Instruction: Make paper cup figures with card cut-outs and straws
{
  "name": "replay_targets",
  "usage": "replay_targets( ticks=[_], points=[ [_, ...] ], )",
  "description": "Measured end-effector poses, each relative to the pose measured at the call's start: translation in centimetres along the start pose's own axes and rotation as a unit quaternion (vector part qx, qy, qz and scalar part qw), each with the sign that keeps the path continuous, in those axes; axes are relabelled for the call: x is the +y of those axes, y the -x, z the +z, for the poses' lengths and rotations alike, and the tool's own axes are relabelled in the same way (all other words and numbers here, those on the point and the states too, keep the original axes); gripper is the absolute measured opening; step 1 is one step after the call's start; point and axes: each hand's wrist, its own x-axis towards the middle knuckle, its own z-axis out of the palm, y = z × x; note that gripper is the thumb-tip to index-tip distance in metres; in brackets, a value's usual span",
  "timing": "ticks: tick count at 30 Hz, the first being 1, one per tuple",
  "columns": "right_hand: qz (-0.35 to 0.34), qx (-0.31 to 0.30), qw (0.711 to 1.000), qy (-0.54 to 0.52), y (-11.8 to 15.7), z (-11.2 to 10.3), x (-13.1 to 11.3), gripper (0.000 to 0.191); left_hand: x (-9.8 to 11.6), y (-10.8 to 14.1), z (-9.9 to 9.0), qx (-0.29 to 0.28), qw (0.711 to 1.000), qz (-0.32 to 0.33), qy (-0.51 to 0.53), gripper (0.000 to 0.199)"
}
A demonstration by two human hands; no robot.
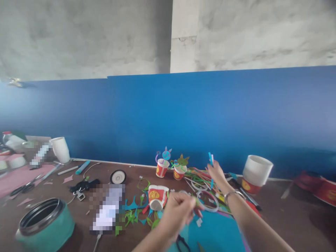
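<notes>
My right hand (216,174) reaches out over a heap of coloured strips (201,175), its fingers closed around thin blue and pale sticks (211,159) that stand upright. My left hand (180,207), slightly blurred, has its fingers curled in front of a tipped red and white paper cup (158,196). A bit of green shows by its fingertips, but what it grips is unclear. Beneath it lie blue sheets (215,231) and dark scissor handles (183,244), partly hidden. Behind stand two small cups, one with a blue rabbit figure (166,155), the other with a green animal figure (183,160).
A stack of white cups (257,170) stands right, near a dark pen (250,198). Clear tape rolls (210,203) lie mid-table. Leftward are green and blue paper scraps (131,215), a blurred-out phone (109,210), a teal pot (48,227) and scissors (26,187). A blue panel (183,112) rises behind.
</notes>
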Motion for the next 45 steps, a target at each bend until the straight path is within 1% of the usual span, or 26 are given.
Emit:
replay_targets(
  ticks=[2,4,7,8,9,10,12,13,14,15,16,18,20,21,22,24,26,27,29,30,31,32,34,38,41,45],
  points=[
    [-0.037,0.006,0.998,0.056,-0.2,0.3,0.2,0.034,1.2,-1.0,-2.2,0.094,0.993,0.007,0.068,0.031],
    [-0.072,0.022,0.993,0.093,0.5,0.5,0.3,0.042,2.5,-1.7,-4.6,0.156,0.982,0.015,0.106,0.032],
    [-0.147,0.042,0.980,0.128,3.7,1.0,0.2,0.036,3.9,-2.0,-7.3,0.211,0.967,0.052,0.130,0.030],
    [-0.203,0.019,0.968,0.148,5.3,1.5,0.2,0.029,4.1,-2.0,-7.9,0.221,0.963,0.060,0.141,0.028],
    [-0.253,-0.039,0.953,0.160,7.1,2.2,0.2,0.023,4.2,-1.9,-8.3,0.227,0.960,0.066,0.153,0.025],
    [-0.287,-0.115,0.936,0.172,8.9,3.0,0.2,0.020,4.2,-1.8,-8.6,0.229,0.957,0.067,0.168,0.022],
    [-0.326,-0.287,0.877,0.205,12.4,5.0,0.4,0.025,4.3,-1.7,-9.0,0.224,0.953,0.067,0.194,0.016],
    [-0.320,-0.342,0.853,0.229,13.9,6.0,0.6,0.037,4.3,-1.6,-9.2,0.217,0.953,0.065,0.202,0.017],
    [-0.292,-0.380,0.839,0.258,15.1,7.0,0.9,0.058,4.4,-1.5,-9.5,0.211,0.954,0.063,0.205,0.020],
    [-0.260,-0.411,0.825,0.287,16.0,7.8,1.1,0.076,4.5,-1.3,-9.9,0.204,0.956,0.062,0.201,0.026],
    [-0.239,-0.424,0.818,0.306,16.6,8.5,1.4,0.087,4.6,-1.2,-10.5,0.199,0.960,0.063,0.188,0.032],
    [-0.223,-0.416,0.824,0.314,16.8,9.3,1.7,0.090,4.2,-0.7,-12.0,0.202,0.970,0.068,0.116,0.044],
    [-0.227,-0.368,0.855,0.285,16.4,9.4,1.8,0.079,2.8,0.1,-13.7,0.226,0.971,0.060,-0.055,0.046],
    [-0.223,-0.338,0.875,0.265,16.1,9.2,1.8,0.075,1.7,0.5,-14.6,0.260,0.946,0.038,-0.190,0.047],
    [-0.213,-0.308,0.895,0.244,15.7,8.9,1.7,0.072,0.5,1.0,-15.4,0.259,0.906,0.021,-0.335,0.047],
    [-0.186,-0.266,0.925,0.200,15.3,8.0,1.5,0.068,-2.4,2.0,-16.3,0.265,0.876,0.005,-0.404,0.042],
    [-0.164,-0.252,0.940,0.164,15.2,7.0,1.4,0.068,-5.1,2.8,-16.4,0.264,0.849,-0.021,-0.458,0.050],
    [-0.158,-0.247,0.944,0.149,15.2,6.6,1.5,0.068,-6.1,3.0,-16.2,0.251,0.812,-0.046,-0.526,0.050],
    [-0.154,-0.240,0.949,0.132,15.4,5.9,1.7,0.067,-7.3,3.2,-15.4,0.213,0.742,-0.067,-0.633,0.042],
    [-0.153,-0.236,0.951,0.128,15.5,5.6,1.9,0.066,-7.6,3.2,-15.0,0.196,0.713,-0.071,-0.670,0.038],
    [-0.153,-0.232,0.952,0.126,15.6,5.5,2.1,0.065,-7.7,3.1,-14.6,0.184,0.697,-0.070,-0.690,0.038],
    [-0.153,-0.230,0.953,0.123,15.6,5.4,2.3,0.064,-7.6,3.1,-14.3,0.177,0.689,-0.069,-0.699,0.038],
    [-0.149,-0.227,0.955,0.118,15.6,5.3,2.9,0.063,-7.5,3.0,-14.0,0.165,0.690,-0.074,-0.700,0.037],
    [-0.141,-0.216,0.961,0.103,15.3,5.3,3.4,0.063,-7.0,2.3,-14.7,0.158,0.702,-0.096,-0.688,0.030],
    [-0.144,-0.215,0.961,0.098,15.2,5.1,3.3,0.065,-6.1,0.3,-16.1,0.187,0.705,-0.112,-0.674,0.026],
    [-0.143,-0.211,0.962,0.100,14.8,4.8,3.5,0.066,-4.8,-3.1,-17.2,0.204,0.714,-0.101,-0.662,0.033]
  ],
)
